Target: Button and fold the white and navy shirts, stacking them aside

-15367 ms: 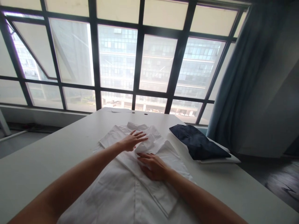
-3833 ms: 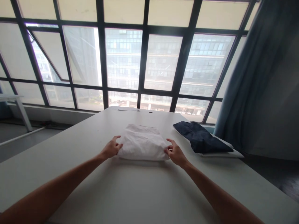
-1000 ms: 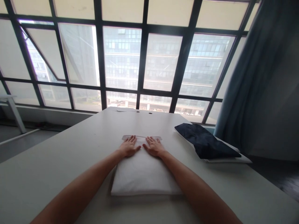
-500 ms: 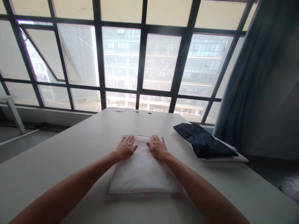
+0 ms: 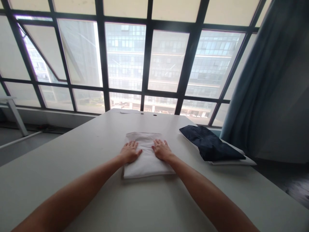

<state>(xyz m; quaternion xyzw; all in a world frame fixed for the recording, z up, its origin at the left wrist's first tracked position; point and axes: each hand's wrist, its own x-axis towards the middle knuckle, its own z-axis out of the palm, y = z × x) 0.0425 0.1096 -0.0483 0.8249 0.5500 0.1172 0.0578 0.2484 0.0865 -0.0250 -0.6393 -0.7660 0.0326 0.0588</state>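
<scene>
A folded white cloth (image 5: 146,166), roughly rectangular with its near edge folded thick, lies flat on the white table (image 5: 96,199). My left hand (image 5: 130,151) rests palm down on its left side, fingers stretched out and slightly apart. On the right side of the cloth, my right hand (image 5: 162,150) lies flat as well, with its fingers spread. Creases run across the cloth between the two hands. Neither hand grips anything. What kind of garment or linen it is I cannot tell.
To the right on the table, a dark navy folded cloth (image 5: 210,141) lies over something white (image 5: 234,162). Large black-framed windows (image 5: 125,58) stand behind the far edge. A blue-grey curtain (image 5: 251,77) hangs at right, and another white table's leg (image 5: 18,117) shows at left.
The white cloth has slid away from me toward the far end of the table. Both hands now lie nearer its middle than its far edge, still flat on it.
</scene>
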